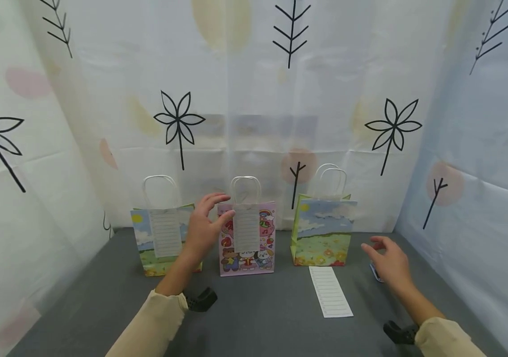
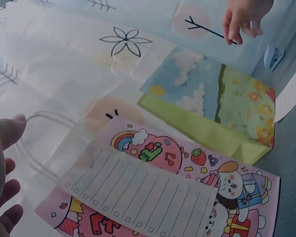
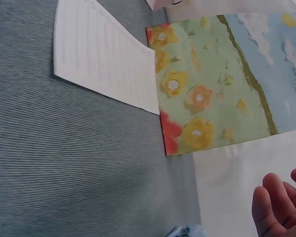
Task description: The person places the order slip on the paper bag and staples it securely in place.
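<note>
My left hand (image 1: 205, 225) is raised beside the top left of a pink cartoon paper bag (image 1: 267, 243), thumb and fingers apart, holding nothing. A lined white paper slip (image 1: 246, 230) with small checkboxes hangs on the front of that bag, below its white twisted handle (image 2: 27, 143). My right hand (image 1: 388, 263) hovers over the right side of the table, fingers loosely bent with nothing in them. Under it, partly hidden, lies a small light-blue object (image 2: 273, 57). A meadow-print paper bag (image 1: 323, 233) stands to its left, with a loose lined slip (image 1: 331, 292) lying in front.
Another meadow-print bag (image 1: 147, 248) with a lined slip (image 1: 166, 233) on its front stands at the left, partly behind my left forearm. A white printed curtain (image 1: 254, 84) encloses the back and sides of the grey table (image 1: 263, 317).
</note>
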The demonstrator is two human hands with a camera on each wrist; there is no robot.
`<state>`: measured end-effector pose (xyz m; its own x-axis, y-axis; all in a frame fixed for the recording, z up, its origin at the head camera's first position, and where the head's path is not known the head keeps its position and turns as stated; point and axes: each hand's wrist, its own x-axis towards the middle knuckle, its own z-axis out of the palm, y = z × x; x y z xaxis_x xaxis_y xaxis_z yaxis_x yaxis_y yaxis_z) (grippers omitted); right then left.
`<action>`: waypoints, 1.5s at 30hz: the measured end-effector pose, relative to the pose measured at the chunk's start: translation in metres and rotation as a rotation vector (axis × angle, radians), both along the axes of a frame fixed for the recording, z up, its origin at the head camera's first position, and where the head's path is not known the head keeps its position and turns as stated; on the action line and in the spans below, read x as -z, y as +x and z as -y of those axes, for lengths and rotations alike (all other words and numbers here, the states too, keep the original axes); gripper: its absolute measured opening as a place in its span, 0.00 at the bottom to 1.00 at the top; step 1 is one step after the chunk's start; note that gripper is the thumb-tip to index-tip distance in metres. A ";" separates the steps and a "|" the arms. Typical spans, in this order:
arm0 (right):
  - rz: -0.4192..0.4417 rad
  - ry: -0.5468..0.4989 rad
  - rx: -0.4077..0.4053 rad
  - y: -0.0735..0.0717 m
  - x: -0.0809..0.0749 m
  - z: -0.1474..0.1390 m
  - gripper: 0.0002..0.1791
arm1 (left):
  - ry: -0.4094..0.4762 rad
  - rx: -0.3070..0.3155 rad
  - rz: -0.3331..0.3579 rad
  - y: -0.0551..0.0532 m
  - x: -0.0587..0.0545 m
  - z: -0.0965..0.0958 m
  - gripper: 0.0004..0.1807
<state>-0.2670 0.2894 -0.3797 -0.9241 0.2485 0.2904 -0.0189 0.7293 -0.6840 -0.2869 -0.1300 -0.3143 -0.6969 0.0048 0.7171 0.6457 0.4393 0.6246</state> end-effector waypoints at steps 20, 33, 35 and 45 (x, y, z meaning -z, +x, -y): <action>-0.164 -0.034 -0.162 -0.040 -0.026 -0.010 0.39 | -0.042 0.226 0.131 0.028 0.048 -0.039 0.10; -0.243 -0.046 -0.249 -0.056 -0.036 0.001 0.38 | -0.139 0.368 0.330 0.025 0.088 -0.078 0.12; -0.249 -0.048 -0.264 -0.057 -0.039 0.003 0.38 | -0.155 0.377 0.361 0.024 0.092 -0.083 0.11; -0.212 -0.071 -0.294 -0.069 -0.046 0.010 0.41 | -0.295 0.400 0.455 0.018 0.107 -0.110 0.17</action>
